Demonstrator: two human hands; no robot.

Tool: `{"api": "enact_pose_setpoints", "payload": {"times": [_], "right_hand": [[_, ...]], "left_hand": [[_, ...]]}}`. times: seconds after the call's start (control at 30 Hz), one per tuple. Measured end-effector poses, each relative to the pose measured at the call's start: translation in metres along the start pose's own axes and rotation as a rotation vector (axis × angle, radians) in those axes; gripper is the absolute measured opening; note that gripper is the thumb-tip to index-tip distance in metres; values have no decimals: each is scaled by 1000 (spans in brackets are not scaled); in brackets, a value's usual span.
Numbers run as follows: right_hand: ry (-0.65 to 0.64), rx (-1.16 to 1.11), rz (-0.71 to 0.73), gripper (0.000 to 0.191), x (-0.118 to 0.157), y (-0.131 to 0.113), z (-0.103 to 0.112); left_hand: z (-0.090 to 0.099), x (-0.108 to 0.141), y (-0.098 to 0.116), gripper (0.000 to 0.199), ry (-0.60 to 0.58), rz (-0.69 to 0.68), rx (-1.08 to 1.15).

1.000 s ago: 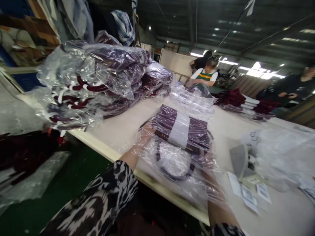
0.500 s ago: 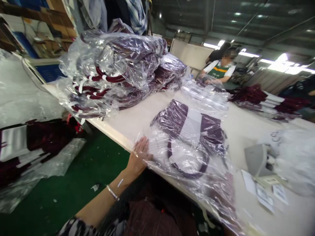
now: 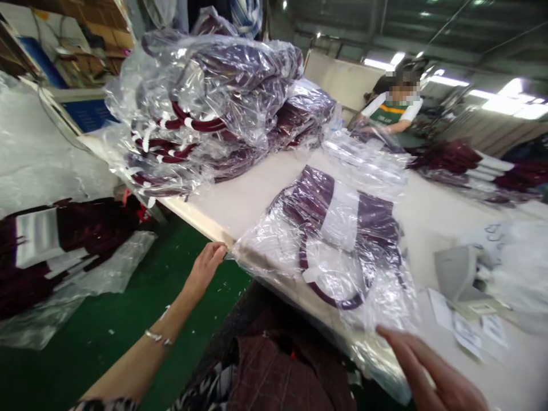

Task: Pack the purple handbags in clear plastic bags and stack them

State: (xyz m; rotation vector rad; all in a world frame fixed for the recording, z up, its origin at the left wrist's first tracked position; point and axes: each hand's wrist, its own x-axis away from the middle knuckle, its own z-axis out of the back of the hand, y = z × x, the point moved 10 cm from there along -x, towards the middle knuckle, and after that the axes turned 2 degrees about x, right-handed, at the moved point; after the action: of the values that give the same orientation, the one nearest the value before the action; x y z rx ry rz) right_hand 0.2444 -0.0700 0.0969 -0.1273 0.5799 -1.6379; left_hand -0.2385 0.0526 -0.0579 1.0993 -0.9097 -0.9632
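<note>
A folded dark maroon garment [image 3: 375, 220] with a white paper band lies inside a clear plastic bag [image 3: 269, 242] on the table. A dark round loop of the garment shows below the band. At the bag's left corner, my left hand [image 3: 208, 265] has its fingers pressed together on the plastic at the table's edge. My right hand [image 3: 432, 368] is low on the right, beside the bag's near end, partly cut off by the frame and somewhat blurred. Its fingers are apart and nothing shows in them.
Bagged maroon garments [image 3: 214, 97] are piled at the table's back left. A co-worker [image 3: 389, 111] stands at the far side. A grey dispenser-like device [image 3: 456, 271] and paper tags [image 3: 466, 337] lie right. More garments [image 3: 89, 234] sit low on the left.
My left hand has moved left and off the bag's surface to its corner, its fingers now closed. My right hand has come into view at the lower right. The bag lies flatter.
</note>
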Motion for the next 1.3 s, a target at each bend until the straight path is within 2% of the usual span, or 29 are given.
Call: {"api": "enact_pose_setpoints", "payload": {"times": [0.03,0.13,0.2,0.27,0.33,0.4,0.47,0.57,0.63,0.73,0.8,0.83,0.9,0.97,1.0,1.07,1.13,1.2,1.23,1.3], "right_hand": [[-42,-26,70,46,-27,-23,-10],[6,-39,283,63,-117,-90,-48],[-22,29,359,67,-163,-116,-95],[-80,111,381,68,-190,-123,-145],[-127,162,364,66,-199,-119,-182],[-169,174,337,65,-197,-111,-199],[-210,157,315,70,-192,-107,-200],[-195,109,345,75,-182,-114,-188],[-183,80,388,72,-173,-121,-187],[-248,16,388,66,-166,-122,-200],[-301,-109,357,66,-168,-118,-202],[-330,-218,328,66,-171,-115,-199],[-370,-517,229,65,-182,-103,-185],[-337,-851,45,63,-195,-79,-165],[-295,-991,-72,62,-201,-61,-156],[-198,-1163,-318,58,-206,-21,-145],[-133,-1177,-504,49,-204,17,-138],[-93,-1108,-579,39,-201,45,-129],[-83,-1071,-585,36,-199,55,-123],[-73,-1022,-561,33,-199,66,-112]], "left_hand": [[-12,-10,4,55,-47,59,65],[-37,-24,14,50,-139,112,81],[-37,-26,16,48,-138,70,31],[-29,-26,13,49,-118,45,-5],[-19,-25,10,50,-93,38,-45],[-12,-26,11,52,-75,43,-63],[-12,-28,11,56,-103,78,-63],[-21,-31,18,58,-243,91,-158],[-21,-32,28,54,-304,82,-235],[-18,-36,64,49,-292,66,-181],[-34,-42,108,45,-301,-4,-85],[-50,-45,135,44,-325,-55,-38],[-103,-49,188,42,-443,-168,51],[-176,-51,225,43,-620,-223,73],[-217,-52,234,44,-715,-224,58],[-294,-55,231,45,-844,-174,-31],[-352,-61,212,43,-876,-130,-180],[-388,-66,188,46,-880,-102,-308],[-398,-68,179,48,-883,-101,-347],[-405,-69,170,44,-901,-133,-379]]}}
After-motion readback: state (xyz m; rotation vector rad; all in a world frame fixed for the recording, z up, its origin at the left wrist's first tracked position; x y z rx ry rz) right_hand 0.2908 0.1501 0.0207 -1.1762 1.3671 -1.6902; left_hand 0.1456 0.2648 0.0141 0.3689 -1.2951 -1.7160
